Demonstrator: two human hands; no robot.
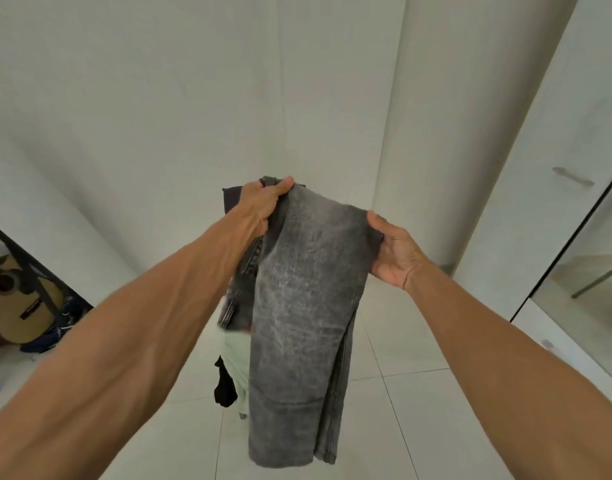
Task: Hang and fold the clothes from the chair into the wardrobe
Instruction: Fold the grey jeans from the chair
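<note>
1 pair grey jeans [304, 306] held up in mid-air, well above the floor [418, 427], prob. so the legs hang straight & line up for folding. Left hand [263, 206] closed on the top edge, right hand [392, 252] pinching the other top corner, thumb in front. Behind the jeans: chair mostly hidden, w/ at least 3 more garments – 1 dark [231, 199], 1 pale green [233, 355], 1 black [224, 389]. Wardrobe door [539, 150] at right, 1 handle [573, 176]. 1 guitar [17, 303] far left

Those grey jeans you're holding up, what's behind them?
Behind the grey jeans, held by the left hand and right hand, show pale green cloth, black cloth and something dark. The rest is covered.
</note>
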